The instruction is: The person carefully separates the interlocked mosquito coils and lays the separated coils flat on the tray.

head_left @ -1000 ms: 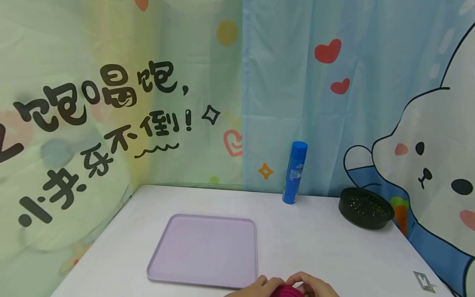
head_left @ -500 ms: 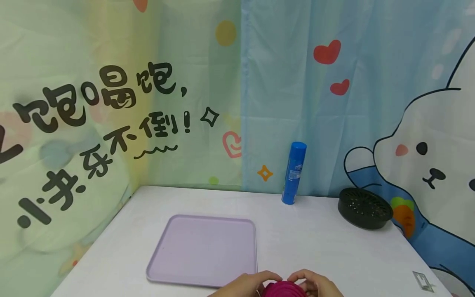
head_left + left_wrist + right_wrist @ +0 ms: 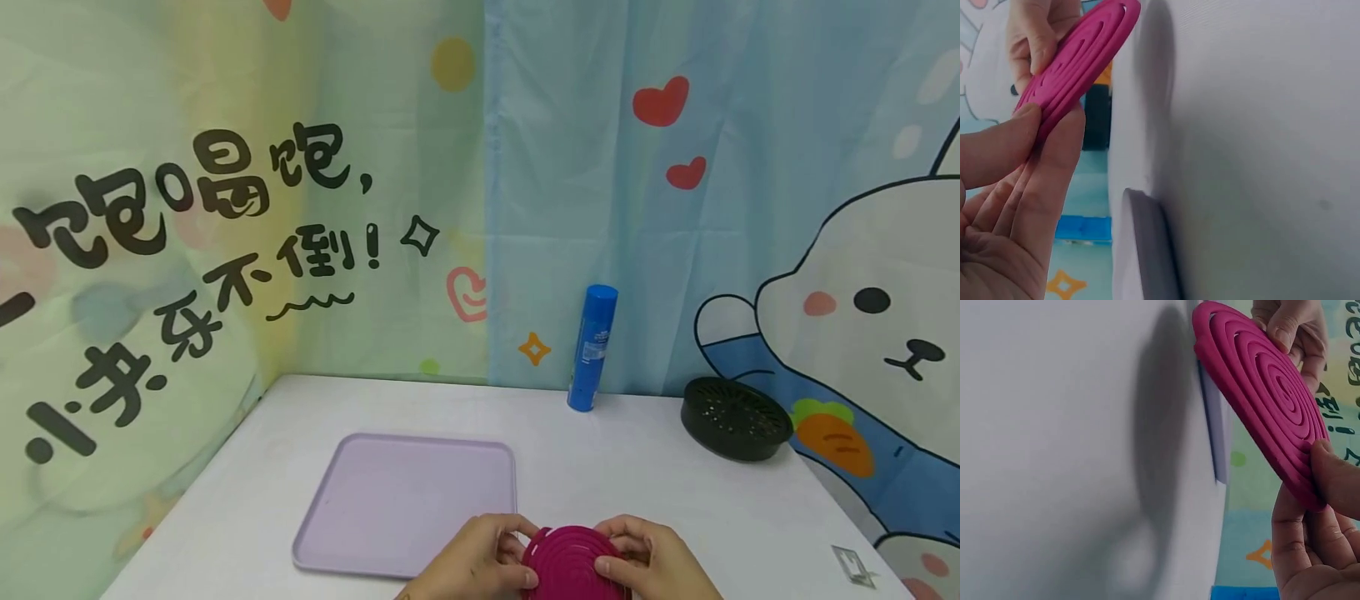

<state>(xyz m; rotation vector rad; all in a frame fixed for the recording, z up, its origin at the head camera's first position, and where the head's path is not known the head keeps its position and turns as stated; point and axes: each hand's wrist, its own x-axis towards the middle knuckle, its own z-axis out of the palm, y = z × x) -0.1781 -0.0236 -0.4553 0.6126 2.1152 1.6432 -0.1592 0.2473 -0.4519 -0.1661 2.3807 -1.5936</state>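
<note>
A magenta spiral mosquito coil (image 3: 570, 571) is held up at the front of the table, tilted toward the head camera. My left hand (image 3: 480, 554) pinches its left edge, thumb on the near face and fingers behind. On the opposite edge, my right hand (image 3: 656, 558) pinches it the same way. Both wrist views show the coil clear of the white tabletop, its shadow falling below. The right wrist view shows the spiral grooves of the coil (image 3: 1266, 381) running to its centre, with the rings lying close together.
Left of the hands lies a flat lavender tray (image 3: 405, 500). A blue spray can (image 3: 592, 350) stands at the back edge, and a round black perforated holder (image 3: 737, 418) sits back right. A small metal coil stand (image 3: 855, 567) lies near the right edge. Printed curtains hang behind.
Both hands have lifted the coil up and farther into the head view, and its spiral face now shows more fully. The head view has shifted slightly.
</note>
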